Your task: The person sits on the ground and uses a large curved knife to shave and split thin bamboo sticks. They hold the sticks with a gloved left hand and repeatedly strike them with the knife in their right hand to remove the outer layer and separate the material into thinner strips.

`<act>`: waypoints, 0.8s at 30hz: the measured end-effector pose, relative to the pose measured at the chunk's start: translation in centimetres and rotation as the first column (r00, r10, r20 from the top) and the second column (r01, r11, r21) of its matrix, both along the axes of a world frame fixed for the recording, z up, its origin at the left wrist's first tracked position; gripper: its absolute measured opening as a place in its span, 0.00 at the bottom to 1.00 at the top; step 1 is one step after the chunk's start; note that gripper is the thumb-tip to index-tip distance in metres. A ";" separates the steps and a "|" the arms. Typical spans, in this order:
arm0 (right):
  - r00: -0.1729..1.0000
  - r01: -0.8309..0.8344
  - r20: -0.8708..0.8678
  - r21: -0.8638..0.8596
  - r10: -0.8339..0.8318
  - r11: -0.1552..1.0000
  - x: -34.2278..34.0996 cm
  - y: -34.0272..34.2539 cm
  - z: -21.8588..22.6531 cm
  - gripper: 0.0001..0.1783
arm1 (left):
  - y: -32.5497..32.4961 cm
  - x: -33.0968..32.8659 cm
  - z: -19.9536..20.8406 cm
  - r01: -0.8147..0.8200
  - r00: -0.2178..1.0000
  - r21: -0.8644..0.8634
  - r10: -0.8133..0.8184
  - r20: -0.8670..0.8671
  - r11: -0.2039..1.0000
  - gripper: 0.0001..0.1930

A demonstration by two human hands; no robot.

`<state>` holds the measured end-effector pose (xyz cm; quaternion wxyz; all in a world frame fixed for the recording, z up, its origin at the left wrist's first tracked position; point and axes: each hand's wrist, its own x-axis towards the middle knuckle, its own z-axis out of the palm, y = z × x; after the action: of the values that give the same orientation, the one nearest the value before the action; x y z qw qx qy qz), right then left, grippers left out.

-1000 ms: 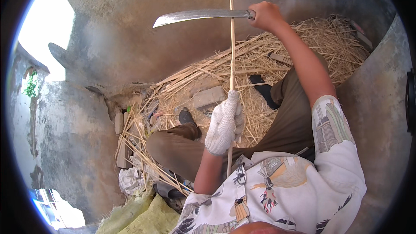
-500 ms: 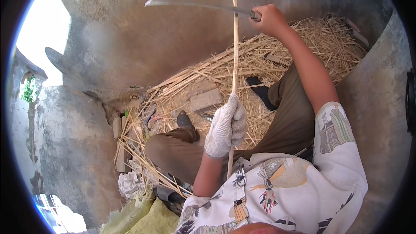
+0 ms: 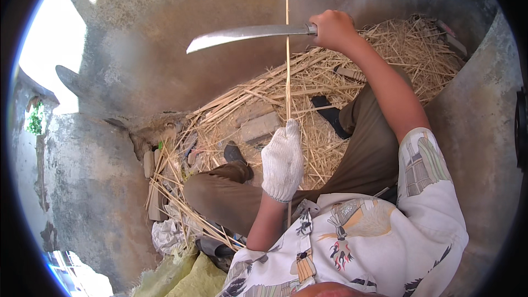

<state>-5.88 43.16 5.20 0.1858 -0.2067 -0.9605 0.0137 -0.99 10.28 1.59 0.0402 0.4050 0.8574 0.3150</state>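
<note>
Weathered, stained walls rise beyond both hands, and pale strips and shavings are heaped from beneath the right forearm across to the ground ahead of the left hand. By the left hand, in a white knitted glove, a thin pale stick is gripped in a closed fist; its length is pointed away from the body, with the lower part shown below the glove, running toward the shirt. By the bare right hand, farther out and to the right, the handle of a long curved knife is clenched. Its blade is laid across the stick's upper part, well apart from the glove; whether the edge is touching the wood cannot be told. A brick is seen just left of the gloved fingertips, and a yellowish sack is spread nearer the body, to that hand's left. For clean work, the stick is probably best braced firmly in the glove, the edge held at a shallow slant, and light, even strokes directed outward, so that thin wood is not split and the gloved fingers are spared.
</note>
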 end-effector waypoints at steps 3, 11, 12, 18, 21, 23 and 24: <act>1.000 0.024 0.015 0.007 -0.024 1.000 -1.0 2.2 -0.7 0.12 | 0.3 0.2 -0.6 0.012 0.998 0.011 -0.012 0.060 1.000 0.15; 0.947 0.111 -0.253 -0.326 -0.200 0.939 -0.8 4.4 -0.2 0.12 | 0.4 0.5 -1.1 -0.001 0.998 0.030 -0.001 0.063 1.000 0.14; 0.963 0.076 -0.223 -0.311 -0.150 0.947 -0.3 3.2 -0.1 0.11 | -0.1 0.1 -1.5 0.011 0.998 0.027 -0.013 0.062 1.000 0.14; 0.985 -0.063 -0.163 -0.062 0.053 0.996 0.0 3.6 -1.0 0.11 | -0.1 0.2 -0.8 0.066 0.949 0.022 -0.056 -0.311 0.998 0.13; 0.924 0.106 -0.316 -0.327 -0.214 0.939 -0.7 6.2 -0.9 0.10 | 0.8 1.5 1.9 -0.136 0.959 0.011 0.129 0.252 0.991 0.18; 0.909 0.067 -0.364 -0.359 -0.205 0.931 -0.7 6.7 -1.3 0.10 | 1.2 1.9 2.5 -0.184 0.899 0.035 0.154 0.410 0.982 0.23; 0.902 0.043 -0.386 -0.371 -0.196 0.928 -0.7 6.6 -1.2 0.10 | 1.2 1.9 2.6 -0.214 0.857 0.047 0.165 0.489 0.976 0.25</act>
<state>-6.60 49.78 3.98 0.3463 -0.2883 -0.8657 0.2182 0.90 11.50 4.16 0.2008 0.2289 0.8392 0.4505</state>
